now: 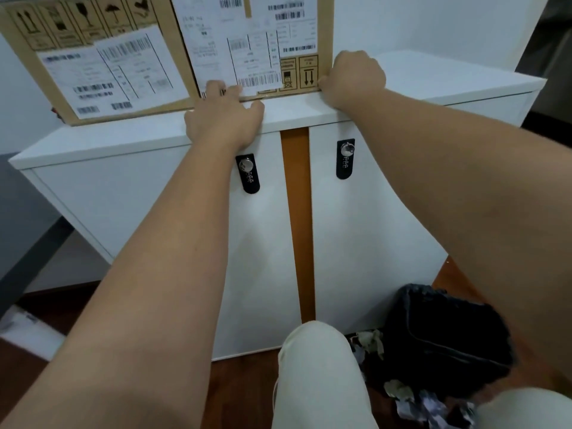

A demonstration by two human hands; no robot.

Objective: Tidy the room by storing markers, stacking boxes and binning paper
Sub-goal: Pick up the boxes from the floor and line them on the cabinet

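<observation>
A large cardboard box [173,57] with several white shipping labels stands on top of a white cabinet [130,187], towards its left side. My left hand [224,117] lies on the cabinet top with its fingers spread against the box's lower front edge. My right hand [354,78] is curled around the box's lower right corner. Both arms are stretched forward. No markers are visible.
The cabinet has two doors with black combination locks [247,173] and an orange strip [295,212] between them. A black bin bag [442,339] with crumpled paper [399,391] beside it sits on the wooden floor at lower right. A dark table [24,230] is on the left.
</observation>
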